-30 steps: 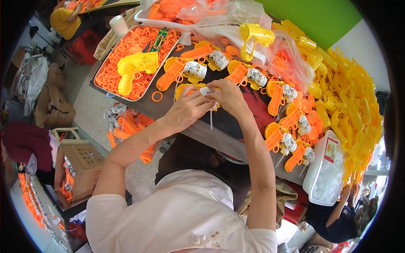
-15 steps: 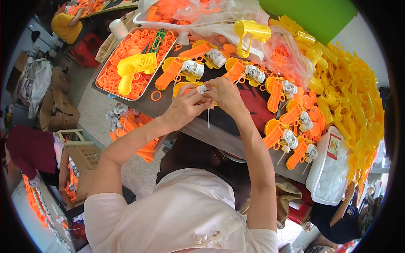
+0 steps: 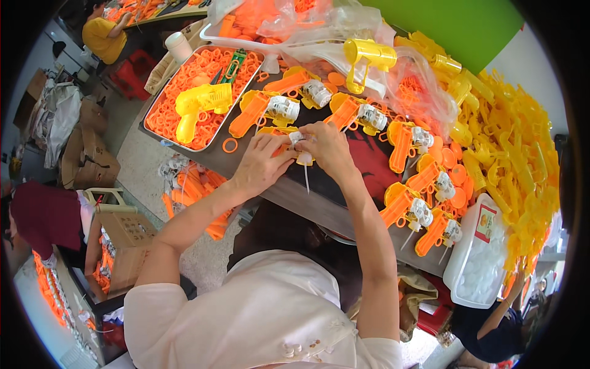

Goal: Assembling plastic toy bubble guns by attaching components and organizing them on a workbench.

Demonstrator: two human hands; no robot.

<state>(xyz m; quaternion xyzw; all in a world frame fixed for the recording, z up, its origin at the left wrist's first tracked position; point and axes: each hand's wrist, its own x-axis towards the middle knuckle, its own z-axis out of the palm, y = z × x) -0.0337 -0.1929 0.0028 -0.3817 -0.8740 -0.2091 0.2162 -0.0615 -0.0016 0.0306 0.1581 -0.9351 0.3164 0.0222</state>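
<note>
A partly assembled toy gun, a yellow half shell with white inner parts, lies at the front of the table under both my hands. My left hand holds its left side with bent fingers. My right hand pinches at the white mechanism, and its fingertips hide part of it. From the near end a thin white rod sticks out toward me. Just beyond my hands are similar open toy guns, one with an orange handle and a white mechanism.
A metal tray of orange rings at the left bears a yellow shell. More half-built guns line the right side. Beyond are a heap of yellow shells, a white tub and plastic bags. Co-workers sit nearby.
My left hand has shifted slightly left and down, leaving more of the toy gun's near end and white parts showing. The view has moved a little.
</note>
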